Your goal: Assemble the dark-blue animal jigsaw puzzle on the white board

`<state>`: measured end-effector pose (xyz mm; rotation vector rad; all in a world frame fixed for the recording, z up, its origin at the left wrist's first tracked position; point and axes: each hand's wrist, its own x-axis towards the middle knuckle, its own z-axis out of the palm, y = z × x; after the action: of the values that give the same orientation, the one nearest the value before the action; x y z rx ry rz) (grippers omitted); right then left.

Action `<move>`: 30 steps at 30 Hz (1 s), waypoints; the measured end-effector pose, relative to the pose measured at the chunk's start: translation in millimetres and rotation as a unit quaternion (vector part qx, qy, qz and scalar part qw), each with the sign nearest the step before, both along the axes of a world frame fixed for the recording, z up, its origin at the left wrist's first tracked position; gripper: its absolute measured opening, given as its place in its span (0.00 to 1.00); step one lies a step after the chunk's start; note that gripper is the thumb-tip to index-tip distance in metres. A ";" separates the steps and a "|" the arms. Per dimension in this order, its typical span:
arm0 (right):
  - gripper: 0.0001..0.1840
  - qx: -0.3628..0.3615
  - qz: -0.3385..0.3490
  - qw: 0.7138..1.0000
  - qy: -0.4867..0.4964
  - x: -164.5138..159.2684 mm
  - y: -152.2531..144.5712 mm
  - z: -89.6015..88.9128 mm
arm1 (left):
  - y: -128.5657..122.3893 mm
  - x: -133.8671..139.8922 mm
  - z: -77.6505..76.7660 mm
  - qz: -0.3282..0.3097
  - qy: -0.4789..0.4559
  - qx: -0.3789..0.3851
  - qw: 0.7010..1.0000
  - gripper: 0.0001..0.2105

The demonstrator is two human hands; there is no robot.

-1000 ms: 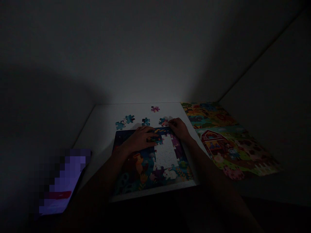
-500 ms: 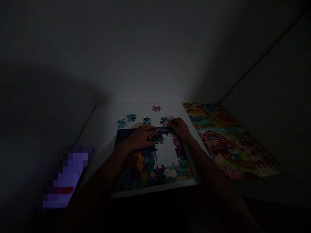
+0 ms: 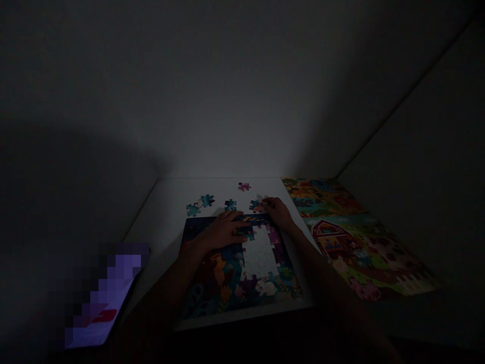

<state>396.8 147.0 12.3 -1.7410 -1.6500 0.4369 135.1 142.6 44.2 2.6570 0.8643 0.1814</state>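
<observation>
A partly assembled jigsaw puzzle (image 3: 216, 272) with animals on a dark blue ground lies in front of me, a pale unfilled gap right of its middle. My left hand (image 3: 222, 233) rests flat over its upper part, fingers spread. Just beyond its top right edge, my right hand (image 3: 276, 210) has its fingertips closed at the right side of a teal and orange puzzle piece (image 3: 256, 206). A teal piece (image 3: 230, 205) lies past my left fingers. Farther left are two touching teal pieces (image 3: 206, 200), and a purple piece (image 3: 244, 186) sits at the back.
Two finished-looking picture puzzles lie on the right: a jungle scene (image 3: 322, 197) behind a farm scene (image 3: 364, 258). A lit, pixelated screen (image 3: 102, 303) stands at the left. The white table (image 3: 151, 222) meets a pale wall (image 3: 227, 101); the room is dim.
The whole view has shifted, so the table and hands sit lower in the picture. Both hands stay in nearly the same places over the puzzle and the piece.
</observation>
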 end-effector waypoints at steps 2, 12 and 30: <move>0.15 -0.003 -0.009 1.000 0.015 0.8 9.3 -0.7 | 0.0 -0.6 0.3 0.001 0.002 -0.002 1.000 0.24; 0.16 0.044 0.067 0.995 -0.053 6.3 12.0 -5.5 | 12.4 -9.0 -11.5 -0.004 -0.077 -0.059 0.995 0.15; 0.18 0.045 0.082 0.992 -0.081 5.9 9.5 -5.4 | 36.0 -30.8 -9.4 0.252 -0.196 0.078 0.944 0.19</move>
<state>402.7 156.5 6.9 -1.6174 -1.9075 0.2975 104.3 178.7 34.8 2.3439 1.4063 0.9007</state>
